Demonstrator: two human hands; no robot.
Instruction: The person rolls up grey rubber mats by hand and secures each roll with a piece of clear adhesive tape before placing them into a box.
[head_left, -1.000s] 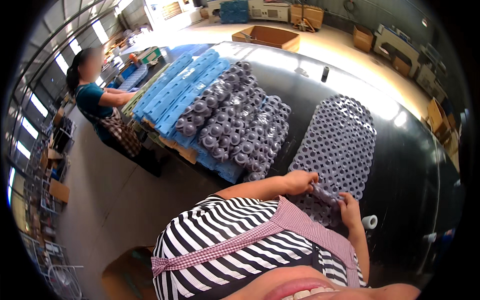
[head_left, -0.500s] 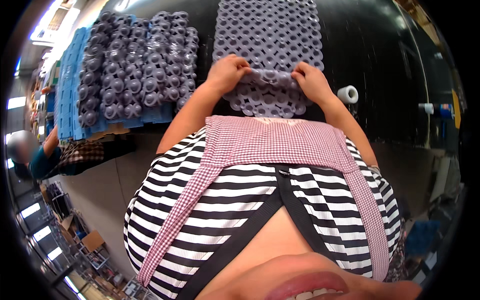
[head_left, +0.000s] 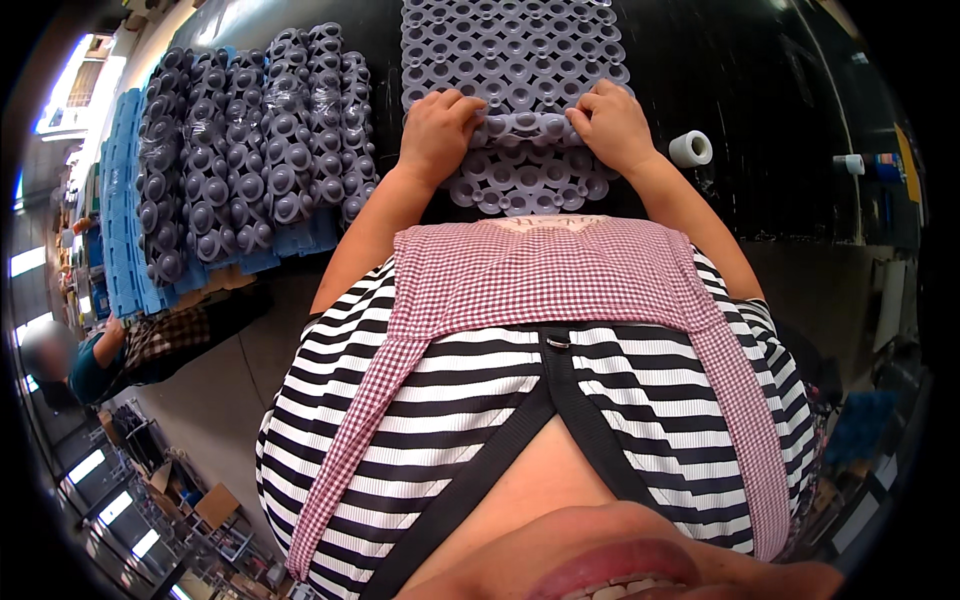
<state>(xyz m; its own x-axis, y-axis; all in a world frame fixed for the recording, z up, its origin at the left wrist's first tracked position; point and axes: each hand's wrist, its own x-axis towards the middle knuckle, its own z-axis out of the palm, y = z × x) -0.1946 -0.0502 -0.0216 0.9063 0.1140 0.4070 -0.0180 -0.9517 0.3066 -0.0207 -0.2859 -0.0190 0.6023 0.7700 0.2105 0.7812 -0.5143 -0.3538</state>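
A grey-purple bath mat (head_left: 510, 70) with rows of round suction cups lies lengthwise on the black table, running away from me. Its near part is folded up into a raised ridge across the width. At the ridge's left end, my left hand (head_left: 437, 135) is closed, thumb and fingers pinching the mat. Opposite it, my right hand (head_left: 612, 125) grips the right end in the same way. Below the ridge, between my forearms, the mat's rounded near end lies close to my checked apron (head_left: 540, 275).
To the left, several rolled grey mats (head_left: 210, 170), some glossy with clear film, sit beside and on blue slatted pieces (head_left: 122, 200). A small white roll (head_left: 690, 149) lies right of my right hand; another (head_left: 850, 164) is farther right. Beyond the left stack stands another person (head_left: 100, 360).
The view has tilted a little, shifting the table and stacks. Both hands keep their hold on the folded ridge, and my right hand's fingers now reach more over the mat's edge.
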